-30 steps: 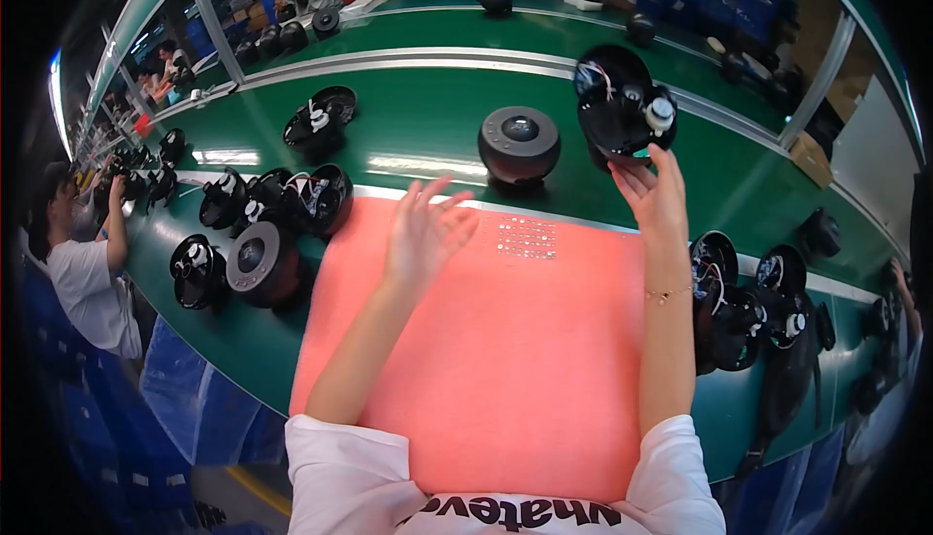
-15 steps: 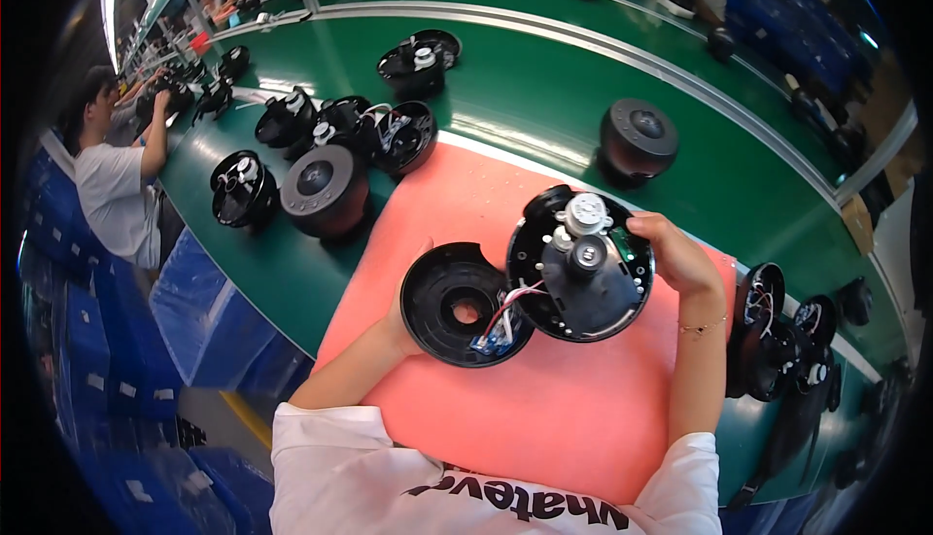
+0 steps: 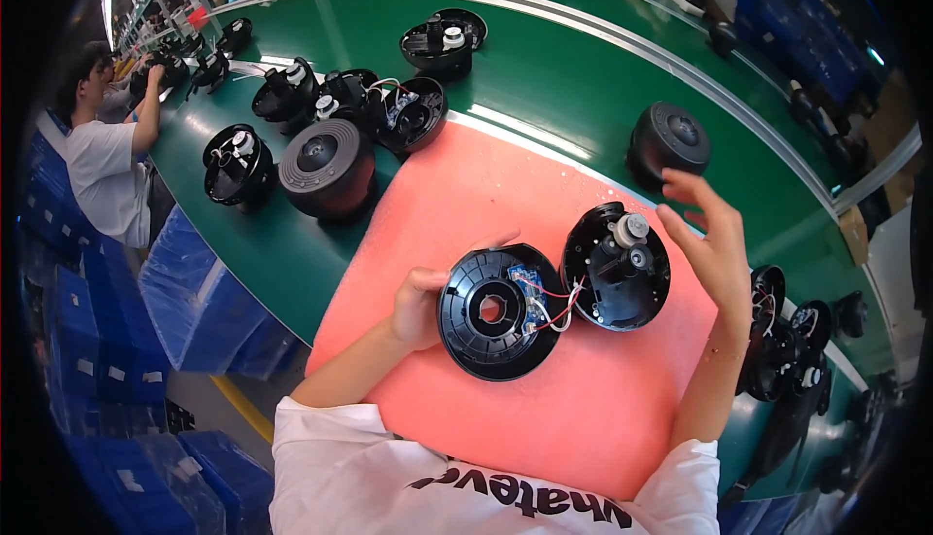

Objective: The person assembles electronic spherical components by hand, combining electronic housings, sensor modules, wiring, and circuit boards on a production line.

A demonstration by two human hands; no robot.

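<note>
My left hand [image 3: 418, 307] grips the left rim of a round black plastic cover [image 3: 468, 343] with a hole in its middle, tilted up above the pink foam mat [image 3: 428, 428]. Inside the cover sits a small blue circuit board [image 3: 531, 294]. Red and white wires [image 3: 564, 313] run from it to a black bowl-shaped housing [image 3: 610, 309] on the right, which carries a white round motor [image 3: 632, 231]. Just right of that housing my right hand [image 3: 714, 248] is raised with fingers apart, holding nothing.
A closed black dome-shaped unit [image 3: 671, 141] stands beyond the mat on the green table [image 3: 544, 78]. Several opened housings [image 3: 408, 112] and another closed unit [image 3: 326, 171] lie left. More opened units [image 3: 777, 360] are at right. Co-workers [image 3: 107, 171] sit along the line.
My right hand has let go of the motor housing and moved up and right, fingers spreading. The cover in my left hand has shifted right and turned, showing its board and ribs more fully.
</note>
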